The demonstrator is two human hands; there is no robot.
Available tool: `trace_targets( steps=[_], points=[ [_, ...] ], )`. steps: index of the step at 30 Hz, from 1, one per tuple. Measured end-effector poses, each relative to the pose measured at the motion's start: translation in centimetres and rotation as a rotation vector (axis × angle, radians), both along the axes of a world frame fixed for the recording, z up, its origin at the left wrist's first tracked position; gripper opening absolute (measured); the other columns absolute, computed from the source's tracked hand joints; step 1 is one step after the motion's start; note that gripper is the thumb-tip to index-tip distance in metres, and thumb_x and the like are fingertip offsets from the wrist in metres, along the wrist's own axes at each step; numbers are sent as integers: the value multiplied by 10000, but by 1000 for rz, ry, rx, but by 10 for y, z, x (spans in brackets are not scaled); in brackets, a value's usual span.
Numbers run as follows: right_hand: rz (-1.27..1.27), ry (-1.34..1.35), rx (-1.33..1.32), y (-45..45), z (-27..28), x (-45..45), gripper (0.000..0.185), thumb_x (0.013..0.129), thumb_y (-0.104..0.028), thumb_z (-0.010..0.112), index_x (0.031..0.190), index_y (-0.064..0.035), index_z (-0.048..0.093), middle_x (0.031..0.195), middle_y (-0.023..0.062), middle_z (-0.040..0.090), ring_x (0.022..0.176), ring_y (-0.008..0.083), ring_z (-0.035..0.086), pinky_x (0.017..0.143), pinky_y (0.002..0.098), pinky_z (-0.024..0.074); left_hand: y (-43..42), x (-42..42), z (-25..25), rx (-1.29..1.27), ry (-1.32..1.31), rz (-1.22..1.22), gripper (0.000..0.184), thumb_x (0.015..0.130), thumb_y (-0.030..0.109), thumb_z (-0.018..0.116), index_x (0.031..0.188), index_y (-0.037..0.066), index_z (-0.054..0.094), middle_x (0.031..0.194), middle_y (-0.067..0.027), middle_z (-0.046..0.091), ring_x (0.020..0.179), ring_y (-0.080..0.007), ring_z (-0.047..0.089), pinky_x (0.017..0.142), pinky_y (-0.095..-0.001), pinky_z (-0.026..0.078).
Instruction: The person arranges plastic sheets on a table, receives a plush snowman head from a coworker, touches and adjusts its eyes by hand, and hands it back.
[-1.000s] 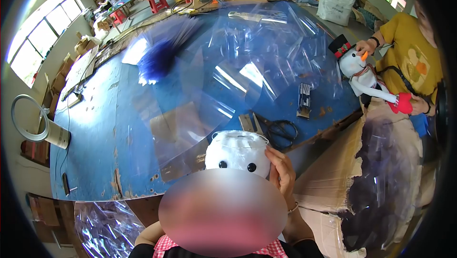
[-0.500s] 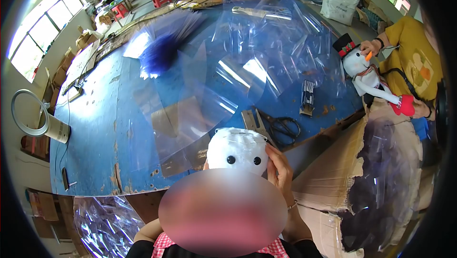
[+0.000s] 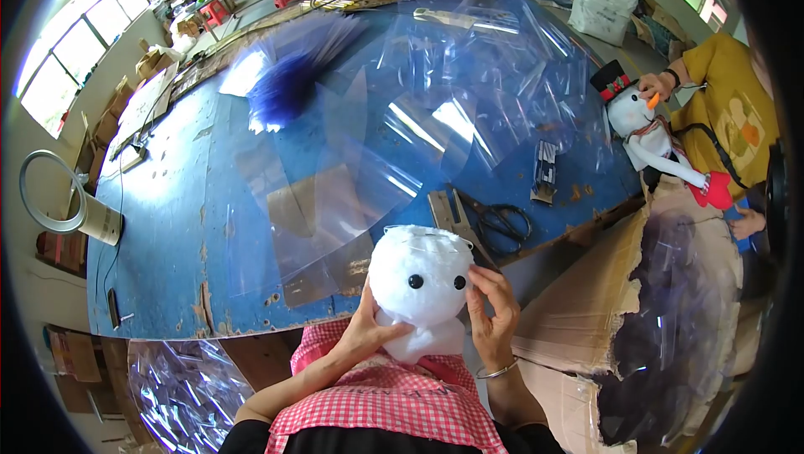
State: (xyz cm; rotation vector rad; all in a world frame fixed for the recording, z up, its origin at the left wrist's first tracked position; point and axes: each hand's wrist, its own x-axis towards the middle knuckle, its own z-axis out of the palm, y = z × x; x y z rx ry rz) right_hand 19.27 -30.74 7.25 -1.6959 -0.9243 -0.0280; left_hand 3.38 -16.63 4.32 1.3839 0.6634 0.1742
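Note:
A white plush doll [image 3: 421, 265] with a round head and two black bead eyes is held upright in front of my chest. A thin wire or clear band runs across the top of its head. My left hand [image 3: 373, 332] grips it at the neck, thumb across the front. Beside the eye on the right, the bent fingers and thumb of my right hand [image 3: 494, 307] touch the edge of the head. Just beyond the doll, black-handled scissors [image 3: 502, 226] and a flat metal piece [image 3: 450, 215] lie at the table edge.
Clear plastic sheets [image 3: 469, 77] and a blue-purple film bundle [image 3: 289, 90] cover much of the blue table [image 3: 167, 245]. A torn cardboard box [image 3: 586, 312] stands at right. There, a person in yellow [image 3: 729, 94] touches a hatted snowman [image 3: 632, 115]. A tape roll [image 3: 33, 190] leans left.
The blurred oval over my lower view is gone, showing the doll's lower body and my left hand. My right hand has moved slightly down. The co-worker's lower hand has left the snowman's red mitten.

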Motion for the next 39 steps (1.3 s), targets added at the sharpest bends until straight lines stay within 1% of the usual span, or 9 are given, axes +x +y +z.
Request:
trace_targets(
  steps=[2,5,8,15,23,27,32,36,39],
  points=[
    [0,-43,15,1,2,-3,215,800,-35,629,1015,-35,642,1015,114,621,878,261,588,748,333,477,-2,-2,-5,55,-8,24,968,633,144,803,1370,28,186,1270,-154,423,1194,-258,420,999,-400,368],
    [-4,-115,22,4,6,-3,212,783,-36,643,995,-44,652,972,100,617,835,244,577,718,327,472,-4,-2,-3,75,14,24,970,637,134,800,1373,23,177,1270,-155,421,1196,-259,420,999,-398,367],
    [-12,-164,7,6,8,-2,208,781,-35,642,989,-44,654,957,99,610,827,248,574,716,328,471,-4,0,-1,22,-34,-13,1104,651,152,770,1437,50,2,1348,-209,342,1247,-308,374,1040,-400,320],
    [3,-197,29,15,21,0,270,798,-63,628,1065,-29,634,917,105,581,796,253,560,696,328,463,-3,2,15,84,-107,36,1133,651,140,770,1438,43,-39,1355,-213,339,1252,-302,372,1034,-397,329],
    [-22,-258,43,12,47,17,365,742,-94,706,1099,-66,637,870,80,547,707,226,512,625,316,441,4,5,38,536,-72,44,1176,627,179,795,1440,43,-45,1392,-253,298,1280,-341,343,1043,-399,315],
    [50,-391,45,5,69,32,368,668,-126,751,1024,-90,666,859,69,584,754,229,544,667,319,473,-2,8,42,575,-107,-1,1174,624,186,798,1442,47,-33,1393,-258,295,1282,-356,340,1049,-409,306],
    [254,-534,24,9,91,45,294,694,-64,722,983,-72,668,879,76,631,761,230,595,648,317,482,-9,15,50,662,-77,-77,1163,634,187,791,1444,52,-33,1378,-252,329,1282,-343,346,1044,-400,307],
    [251,-609,-14,18,95,43,258,717,-51,703,971,-61,662,834,85,637,706,231,608,616,318,493,-14,22,40,455,-163,-65,1151,655,157,774,1444,58,-57,1357,-237,373,1267,-309,373,1036,-382,308],
    [295,-522,-15,27,96,46,203,752,-25,662,954,-21,656,883,103,651,758,254,622,691,310,500,-16,27,40,338,-248,-39,1150,663,121,763,1442,64,-80,1348,-218,394,1254,-278,388,1034,-369,304]
  ],
)
